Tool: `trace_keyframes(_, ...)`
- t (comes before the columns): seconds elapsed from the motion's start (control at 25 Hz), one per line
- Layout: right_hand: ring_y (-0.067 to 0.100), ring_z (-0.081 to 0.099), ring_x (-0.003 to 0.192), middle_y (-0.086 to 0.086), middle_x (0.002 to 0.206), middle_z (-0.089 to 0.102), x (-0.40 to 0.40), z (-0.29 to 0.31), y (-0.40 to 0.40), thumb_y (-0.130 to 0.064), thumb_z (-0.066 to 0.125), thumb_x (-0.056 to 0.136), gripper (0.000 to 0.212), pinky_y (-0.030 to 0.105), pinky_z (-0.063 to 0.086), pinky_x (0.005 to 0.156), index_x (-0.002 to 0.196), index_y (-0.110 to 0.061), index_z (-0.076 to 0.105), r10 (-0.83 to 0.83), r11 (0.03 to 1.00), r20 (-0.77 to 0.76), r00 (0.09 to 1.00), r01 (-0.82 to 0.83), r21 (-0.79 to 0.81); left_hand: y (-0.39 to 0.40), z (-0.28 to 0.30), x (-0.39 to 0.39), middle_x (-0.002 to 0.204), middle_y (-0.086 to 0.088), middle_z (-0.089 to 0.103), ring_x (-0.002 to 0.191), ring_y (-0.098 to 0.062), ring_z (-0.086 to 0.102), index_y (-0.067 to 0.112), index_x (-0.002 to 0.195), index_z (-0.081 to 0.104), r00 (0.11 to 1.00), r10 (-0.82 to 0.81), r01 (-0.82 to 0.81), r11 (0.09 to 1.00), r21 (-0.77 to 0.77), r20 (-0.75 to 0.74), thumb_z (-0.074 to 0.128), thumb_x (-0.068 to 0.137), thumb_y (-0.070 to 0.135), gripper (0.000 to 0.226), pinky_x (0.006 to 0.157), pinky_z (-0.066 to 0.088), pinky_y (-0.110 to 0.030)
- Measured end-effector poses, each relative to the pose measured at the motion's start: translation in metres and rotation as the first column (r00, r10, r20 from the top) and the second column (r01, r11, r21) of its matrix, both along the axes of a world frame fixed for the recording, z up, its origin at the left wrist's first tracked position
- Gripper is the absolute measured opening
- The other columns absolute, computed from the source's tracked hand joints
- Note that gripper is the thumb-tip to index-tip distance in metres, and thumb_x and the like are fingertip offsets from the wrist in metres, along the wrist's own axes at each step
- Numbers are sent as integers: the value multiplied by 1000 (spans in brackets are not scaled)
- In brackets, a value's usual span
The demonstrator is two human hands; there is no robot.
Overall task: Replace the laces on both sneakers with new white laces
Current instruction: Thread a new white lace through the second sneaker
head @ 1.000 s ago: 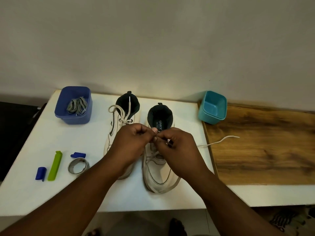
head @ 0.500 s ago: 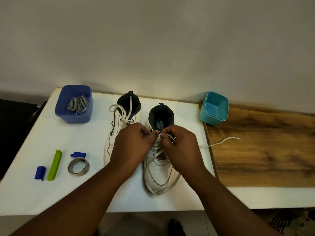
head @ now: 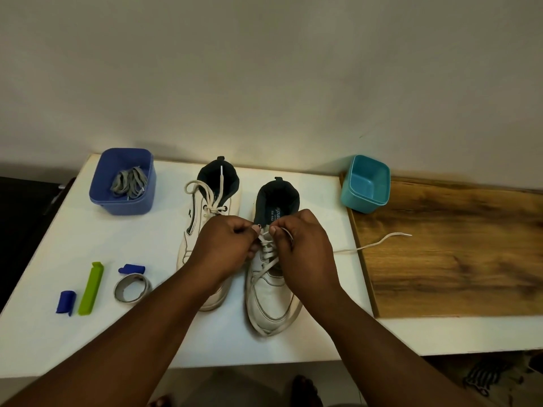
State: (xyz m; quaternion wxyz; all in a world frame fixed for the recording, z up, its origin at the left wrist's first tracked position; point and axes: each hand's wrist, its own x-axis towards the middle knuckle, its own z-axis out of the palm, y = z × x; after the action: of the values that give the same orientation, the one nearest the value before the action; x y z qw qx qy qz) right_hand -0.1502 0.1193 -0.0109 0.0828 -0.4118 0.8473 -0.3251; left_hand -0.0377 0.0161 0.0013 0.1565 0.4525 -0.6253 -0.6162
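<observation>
Head view: right sneaker [head: 271,292] toe nearward

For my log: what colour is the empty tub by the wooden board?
Teal tub, clearest in the head view.

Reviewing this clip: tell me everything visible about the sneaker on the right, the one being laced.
The right sneaker is a white, leather-looking shoe with grey stitched lines and a dark lining with a printed tongue label. It stands upright on the white table, toe towards the person, beside the left sneaker. A white lace crisscrosses its eyelets; one free end trails right onto the wooden board. The left hand and right hand pinch the lace near the top eyelets.
</observation>
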Motion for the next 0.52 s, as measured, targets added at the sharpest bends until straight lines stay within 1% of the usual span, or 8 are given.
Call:
trace_keyframes(0.16,4,55,89,-10,105,55,2,-1,-2,-31,55,105,16,13,41,74,104,-27,70,32,999,0,999,-32,-5,-1,-1,-1,75,-12,75,68,-19,70,14,90,76,1000,10,-9,999,41,-7,64,99,17,16,81,62,-40)
trace_keyframes(0.24,5,55,89,-10,106,56,4,-1,-1,-33,54,105,17,15,43,74,103,-28,70,45,999,-12,999,-45,-8,-1,-2,-1,73,-10,75,66,-16,69,14,91,76,1000,5,-5,999,42,-10,63,99,17,16,80,61,-38)
trace_keyframes(0.36,9,56,89,-7,104,57,4,-1,-2,-34,57,103,18,26,49,76,103,-27,73,35,999,-47,998,-34,27,1,-1,-1,73,-10,74,65,-15,68,15,89,76,1000,-15,15,1000,25,-7,62,100,15,18,79,61,-37)
trace_keyframes(0.4,9,57,89,-7,102,58,4,-1,-3,-33,58,103,17,28,50,77,102,-27,74,46,999,-38,998,-45,22,1,-2,-2,77,-13,75,67,-16,68,14,89,76,1000,-22,22,1000,18,-2,61,100,15,19,79,61,-36)
trace_keyframes(0.48,9,58,88,-6,98,60,0,2,-3,-29,62,101,15,31,52,78,100,-26,76,94,995,27,995,-94,-16,0,-2,0,86,-19,75,74,-22,70,9,94,75,999,-42,42,999,27,-8,58,101,12,18,80,60,-36)
trace_keyframes(0.52,8,59,88,-5,96,60,-2,4,-2,-27,63,101,14,31,52,79,99,-25,77,122,992,62,991,-120,-28,-1,-2,0,88,-19,75,77,-24,71,8,97,74,998,-60,61,998,15,-3,59,100,11,15,81,60,-37)
